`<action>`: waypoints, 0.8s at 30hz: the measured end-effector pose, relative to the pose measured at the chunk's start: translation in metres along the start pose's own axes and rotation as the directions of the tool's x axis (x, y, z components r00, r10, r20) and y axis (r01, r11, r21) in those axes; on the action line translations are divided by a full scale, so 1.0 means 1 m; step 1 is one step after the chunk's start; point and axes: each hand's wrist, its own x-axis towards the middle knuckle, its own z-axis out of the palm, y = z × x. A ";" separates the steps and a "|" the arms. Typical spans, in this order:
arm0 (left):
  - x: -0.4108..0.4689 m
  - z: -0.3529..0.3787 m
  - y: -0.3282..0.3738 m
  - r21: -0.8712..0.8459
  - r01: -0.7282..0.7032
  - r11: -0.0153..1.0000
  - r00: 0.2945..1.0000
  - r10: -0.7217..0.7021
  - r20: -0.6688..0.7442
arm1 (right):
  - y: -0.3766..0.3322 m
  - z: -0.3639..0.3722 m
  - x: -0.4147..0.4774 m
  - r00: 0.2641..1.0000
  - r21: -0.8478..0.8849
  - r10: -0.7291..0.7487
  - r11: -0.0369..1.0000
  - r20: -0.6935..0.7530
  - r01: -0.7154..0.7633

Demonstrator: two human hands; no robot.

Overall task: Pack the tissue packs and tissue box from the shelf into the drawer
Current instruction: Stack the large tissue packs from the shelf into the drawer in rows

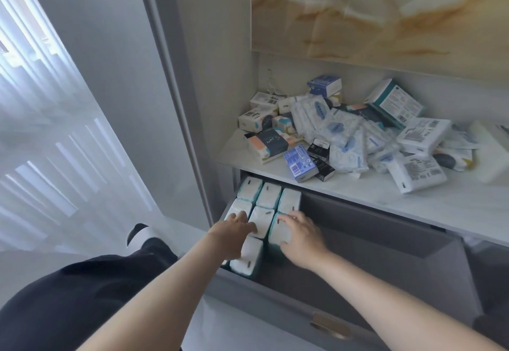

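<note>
— Down at the left end of the open drawer [358, 243], what do you see?

— White tissue packs with teal edges [268, 195] stand upright there, side by side in rows, touching each other. Both hands are on them. The left hand [234, 233] lies flat, fingers spread, over the packs in the left column and the middle one. It does not close around anything.

— And the other hand?

— The right hand [301, 236] rests on the pack at the right of the front row [278, 230]. Its fingers curve over the top of this pack and the thumb is low at the side, so the grip is loose and wide. I cannot tell if it really holds the pack or only presses it.

— Where are the other tissues?

— On the white shelf [413, 201] just above the drawer. A messy pile of tissue packs [344, 133] lies there, some white with blue print, some with orange and dark patterns. A small blue pack [300, 163] sits near the front edge. At the back, a teal and white tissue box [394, 102] leans tilted on the pile.

— And the rest of the drawer?

— To the right of the rows, its grey bottom is bare. A brass handle [329, 324] is on the front panel.
</note>
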 end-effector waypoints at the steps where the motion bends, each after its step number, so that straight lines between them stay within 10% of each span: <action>1: 0.001 -0.002 0.000 -0.005 0.002 1.000 1.000 -0.002 0.007 | 0.005 -0.001 0.000 0.994 0.011 0.028 1.000 0.110 -0.029; 6: 0.008 -0.024 0.006 -0.108 0.024 0.994 1.000 -0.023 0.010 | 0.019 -0.008 0.002 0.968 0.043 -0.021 0.999 0.251 0.011; 15: 0.049 -0.109 0.058 -0.560 -0.069 0.826 0.969 -0.078 -0.235 | 0.053 -0.127 0.032 0.992 0.043 -0.125 0.991 -0.029 0.126; 24: 0.160 -0.217 0.145 -0.644 -0.230 0.730 0.891 -0.108 -0.441 | 0.163 -0.254 0.077 0.928 0.049 0.026 0.999 -0.372 -0.008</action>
